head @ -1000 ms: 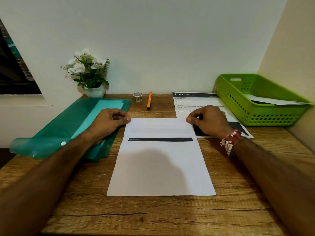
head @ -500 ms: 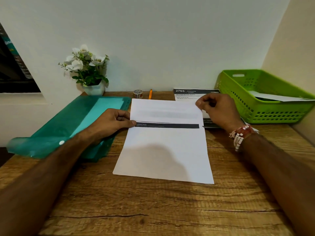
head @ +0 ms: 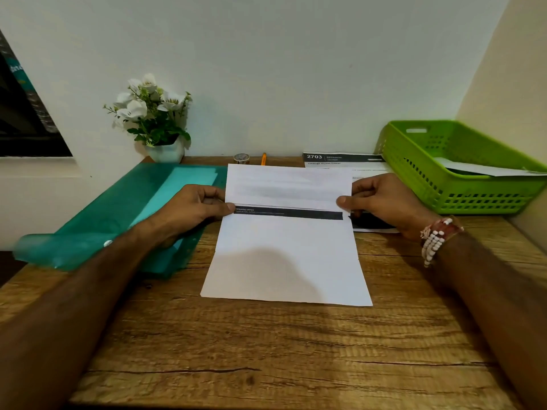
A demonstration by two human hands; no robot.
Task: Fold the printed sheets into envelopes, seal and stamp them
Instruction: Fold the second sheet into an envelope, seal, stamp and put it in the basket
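Observation:
A white printed sheet lies on the wooden desk, its far part folded toward me as a flap that leaves a black printed band showing. My left hand pinches the flap's left edge between thumb and fingers. My right hand, with a bead bracelet at the wrist, pinches the flap's right edge. The flap stands slightly raised off the sheet. Another printed sheet headed "2703" lies behind, partly hidden by my right hand.
A green plastic basket holding a paper stands at the right. A teal plastic folder lies at the left. At the back wall are a white flower pot, a small tape roll and an orange pen.
The folded flap has been pulled toward me over the sheet and now stands taller in view. Both hands shifted with its side edges, and the sheet slid away from me.

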